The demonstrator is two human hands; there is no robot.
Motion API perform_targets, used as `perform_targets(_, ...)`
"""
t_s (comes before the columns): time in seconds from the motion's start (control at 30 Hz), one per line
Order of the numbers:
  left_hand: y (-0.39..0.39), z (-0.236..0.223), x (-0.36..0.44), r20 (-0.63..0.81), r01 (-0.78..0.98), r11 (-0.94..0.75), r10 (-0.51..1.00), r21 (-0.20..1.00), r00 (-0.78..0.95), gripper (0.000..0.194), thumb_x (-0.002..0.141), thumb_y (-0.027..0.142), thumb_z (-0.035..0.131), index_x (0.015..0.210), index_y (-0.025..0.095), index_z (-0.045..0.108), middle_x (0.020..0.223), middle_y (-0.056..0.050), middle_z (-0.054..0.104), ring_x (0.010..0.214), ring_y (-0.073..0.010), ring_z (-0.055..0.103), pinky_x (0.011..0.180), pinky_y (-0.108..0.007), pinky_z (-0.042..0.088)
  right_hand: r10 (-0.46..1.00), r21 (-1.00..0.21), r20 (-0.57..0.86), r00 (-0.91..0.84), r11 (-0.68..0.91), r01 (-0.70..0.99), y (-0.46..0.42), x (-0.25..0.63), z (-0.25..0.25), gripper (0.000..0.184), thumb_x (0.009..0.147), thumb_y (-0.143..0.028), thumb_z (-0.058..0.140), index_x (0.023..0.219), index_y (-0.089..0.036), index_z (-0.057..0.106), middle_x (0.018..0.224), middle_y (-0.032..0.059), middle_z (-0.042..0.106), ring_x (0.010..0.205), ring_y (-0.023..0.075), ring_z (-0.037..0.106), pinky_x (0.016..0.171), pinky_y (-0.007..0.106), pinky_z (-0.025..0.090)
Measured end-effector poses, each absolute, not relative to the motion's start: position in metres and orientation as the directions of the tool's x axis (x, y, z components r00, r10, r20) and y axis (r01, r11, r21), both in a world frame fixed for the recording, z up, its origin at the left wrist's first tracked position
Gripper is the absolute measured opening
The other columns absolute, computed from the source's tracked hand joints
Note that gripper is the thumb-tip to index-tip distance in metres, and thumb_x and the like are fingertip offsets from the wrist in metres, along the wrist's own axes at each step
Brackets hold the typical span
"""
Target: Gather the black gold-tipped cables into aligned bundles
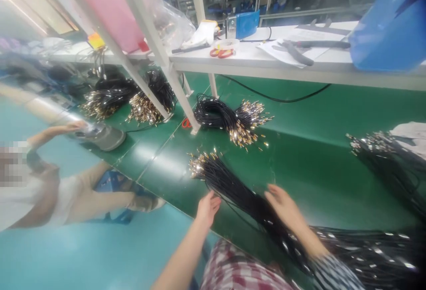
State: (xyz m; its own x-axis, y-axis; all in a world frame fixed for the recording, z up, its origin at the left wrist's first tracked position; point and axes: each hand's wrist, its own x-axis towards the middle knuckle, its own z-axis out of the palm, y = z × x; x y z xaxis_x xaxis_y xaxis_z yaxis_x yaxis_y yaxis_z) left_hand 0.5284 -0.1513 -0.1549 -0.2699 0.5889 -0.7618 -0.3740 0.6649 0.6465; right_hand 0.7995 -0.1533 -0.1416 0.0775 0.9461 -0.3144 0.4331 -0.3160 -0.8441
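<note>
A long bundle of thin black cables with shiny metal ends lies slantwise on the green table, its tips fanned toward the far left. My left hand is on the near side of this bundle, fingertips pinched together where a loose black cable strays from it. On the other side, my right hand rests against or just above the bundle, fingers stretched out and holding nothing. Contact between right palm and cables is hard to make out. The bundle's near end runs under my right forearm toward more black cables.
Behind lies a coiled cable bundle by a white shelf post. More bundles are farther left; another is at right. The raised shelf carries pliers and a blue container. A person sits at left.
</note>
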Motion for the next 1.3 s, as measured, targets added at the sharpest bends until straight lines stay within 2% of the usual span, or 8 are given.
perform_targets(0.13,-0.138,-0.155,0.54,-0.822,-0.498,0.672,0.544,0.549,-0.172,0.042,0.08,0.047,0.066,0.099,0.011,0.058,0.085,-0.013,0.065,0.078,-0.0199,0.067,0.08,-0.035,0.053,0.829,-0.786,-0.533,-0.169,-0.411,0.462,-0.089,0.713,-0.151,0.062,0.063,-0.063,0.068,0.1,-0.013,0.071,0.104,0.0169,0.072,0.107,0.032,0.063,0.096,0.042,0.046)
perform_targets(0.3,-0.127,-0.149,0.547,-0.757,-0.617,0.574,0.651,0.538,-0.055,0.045,0.07,0.042,0.079,0.098,0.01,0.065,0.093,-0.015,0.069,0.086,-0.0217,0.068,0.087,-0.034,0.052,0.691,-0.759,-0.627,-0.359,-0.44,0.479,-0.086,0.699,-0.144,0.052,0.055,-0.052,0.08,0.092,-0.016,0.073,0.084,0.009,0.074,0.085,0.0266,0.068,0.081,0.037,0.052)
perform_targets(0.5,-0.144,-0.102,0.556,-0.547,-0.669,0.401,0.837,0.626,-0.009,0.048,0.062,0.035,0.085,0.1,0.011,0.069,0.105,-0.015,0.072,0.101,-0.0284,0.066,0.097,-0.041,0.049,0.825,-0.911,-0.364,-0.432,-0.22,0.349,-0.144,0.719,-0.106,0.047,0.074,-0.045,0.068,0.111,-0.016,0.069,0.11,0.0098,0.069,0.103,0.0269,0.063,0.094,0.039,0.048)
perform_targets(0.63,-0.164,-0.05,0.566,-0.311,-0.482,0.321,0.945,0.816,0.103,0.043,0.058,0.025,0.087,0.096,0.012,0.071,0.101,-0.012,0.074,0.1,-0.0292,0.066,0.097,-0.042,0.047,0.87,-0.969,-0.212,-0.445,-0.129,0.209,-0.169,0.75,-0.068,0.068,0.07,-0.047,0.074,0.13,-0.021,0.058,0.131,0.0113,0.059,0.122,0.029,0.052,0.105,0.041,0.041)
perform_targets(0.77,-0.174,-0.02,0.576,-0.298,-0.368,0.363,0.928,0.856,0.222,0.044,0.054,0.013,0.083,0.097,0.016,0.071,0.099,-0.007,0.075,0.099,-0.029,0.066,0.093,-0.042,0.049,0.855,-0.984,-0.121,-0.504,-0.17,-0.052,-0.169,0.764,-0.033,0.09,0.059,-0.058,0.08,0.135,-0.021,0.052,0.131,0.0118,0.06,0.12,0.0314,0.055,0.104,0.045,0.042)
perform_targets(0.9,-0.178,-0.014,0.582,-0.235,-0.273,0.316,0.927,0.909,0.291,0.039,0.058,0.014,0.078,0.097,0.017,0.073,0.097,-0.007,0.074,0.098,-0.0299,0.065,0.091,-0.042,0.049,0.903,-0.995,-0.072,-0.423,-0.096,-0.036,-0.167,0.77,-0.016,0.053,0.078,-0.053,0.067,0.12,-0.021,0.065,0.119,0.0093,0.067,0.108,0.0267,0.061,0.1,0.043,0.046)
perform_targets(1.0,-0.182,-0.01,0.585,-0.118,-0.367,0.222,0.951,0.903,0.285,0.046,0.06,0.026,0.082,0.105,0.019,0.071,0.106,-0.009,0.072,0.108,-0.0317,0.062,0.097,-0.044,0.047,0.922,-0.994,-0.094,-0.375,-0.11,-0.022,-0.175,0.783,-0.017,0.047,0.08,-0.053,0.065,0.113,-0.02,0.069,0.114,0.0095,0.07,0.103,0.0262,0.063,0.096,0.043,0.049)
perform_targets(1.3,-0.179,0.02,0.598,-0.156,-0.422,0.179,0.984,0.889,0.089,0.055,0.051,0.027,0.09,0.101,0.018,0.071,0.105,-0.01,0.074,0.105,-0.0317,0.066,0.098,-0.045,0.049,0.936,-0.995,-0.021,-0.352,-0.055,-0.087,-0.191,0.798,-0.02,0.081,0.059,-0.053,0.083,0.129,-0.021,0.057,0.129,0.0118,0.062,0.121,0.0304,0.055,0.105,0.045,0.043)
